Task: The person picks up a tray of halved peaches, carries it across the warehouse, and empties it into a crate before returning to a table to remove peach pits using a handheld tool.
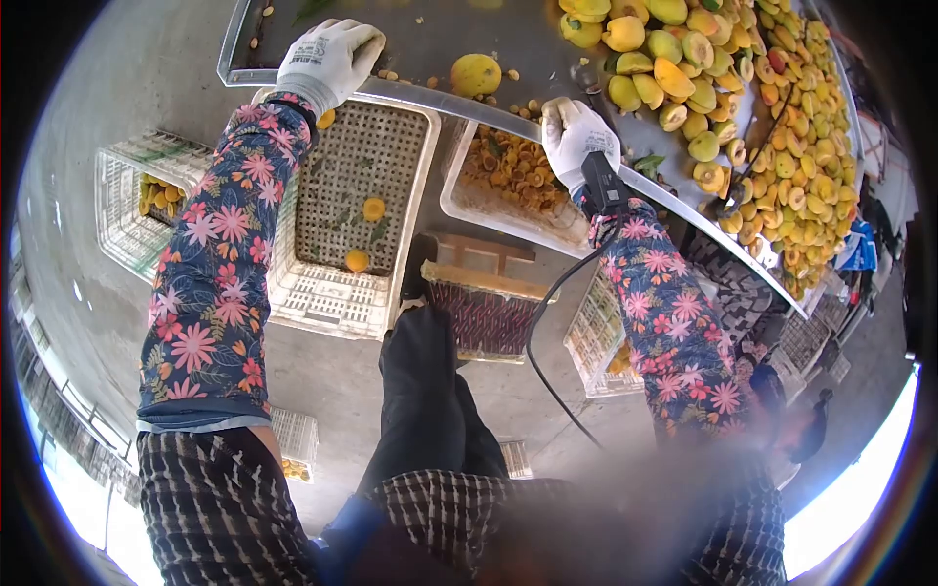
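My left hand (332, 61), in a white glove, is over the near edge of the metal table (420, 44). Its fingers are curled in, and what they hold, if anything, is hidden. Across the rim, my right hand (578, 142) also wears a white glove, with fingers bent and pressed together; I cannot make out anything in them. A black device (605, 184) with a cable is on the right wrist. Between the hands lies a whole yellow fruit (476, 75), like a peach or apricot, with loose stones around it. Many halved yellow fruits (674, 78) lie right of my right hand.
Below the left arm stands a white plastic crate (415, 195) with two fruits inside. Beside it, a white tub (469, 200) holds orange pieces or stones. More crates (122, 234) stand on the concrete floor. A black cable (532, 342) hangs from the right wrist.
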A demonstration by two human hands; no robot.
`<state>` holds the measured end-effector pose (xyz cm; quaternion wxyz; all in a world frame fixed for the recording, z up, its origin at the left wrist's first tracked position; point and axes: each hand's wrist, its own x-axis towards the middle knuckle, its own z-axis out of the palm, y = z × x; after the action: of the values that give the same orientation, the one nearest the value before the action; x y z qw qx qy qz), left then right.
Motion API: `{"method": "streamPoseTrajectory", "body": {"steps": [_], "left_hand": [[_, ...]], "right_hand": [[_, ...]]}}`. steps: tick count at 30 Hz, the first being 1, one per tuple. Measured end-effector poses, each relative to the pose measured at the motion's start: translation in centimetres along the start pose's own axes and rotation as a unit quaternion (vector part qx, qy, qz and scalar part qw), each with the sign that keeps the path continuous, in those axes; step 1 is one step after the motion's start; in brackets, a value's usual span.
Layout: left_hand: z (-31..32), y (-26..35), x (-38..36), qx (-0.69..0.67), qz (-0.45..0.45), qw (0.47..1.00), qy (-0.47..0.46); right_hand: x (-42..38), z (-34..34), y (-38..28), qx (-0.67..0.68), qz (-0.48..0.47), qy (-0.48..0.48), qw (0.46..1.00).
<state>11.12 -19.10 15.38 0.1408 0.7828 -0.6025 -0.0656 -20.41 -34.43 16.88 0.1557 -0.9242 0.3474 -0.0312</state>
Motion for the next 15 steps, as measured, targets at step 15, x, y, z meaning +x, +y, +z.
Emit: {"method": "streamPoseTrajectory", "body": {"steps": [15], "left_hand": [[-1.9,1.4,0.3,-0.051,-0.005,0.999,-0.005]], "right_hand": [[0.2,-0.9,-0.3,-0.008,-0.042,0.02,0.999]]}}
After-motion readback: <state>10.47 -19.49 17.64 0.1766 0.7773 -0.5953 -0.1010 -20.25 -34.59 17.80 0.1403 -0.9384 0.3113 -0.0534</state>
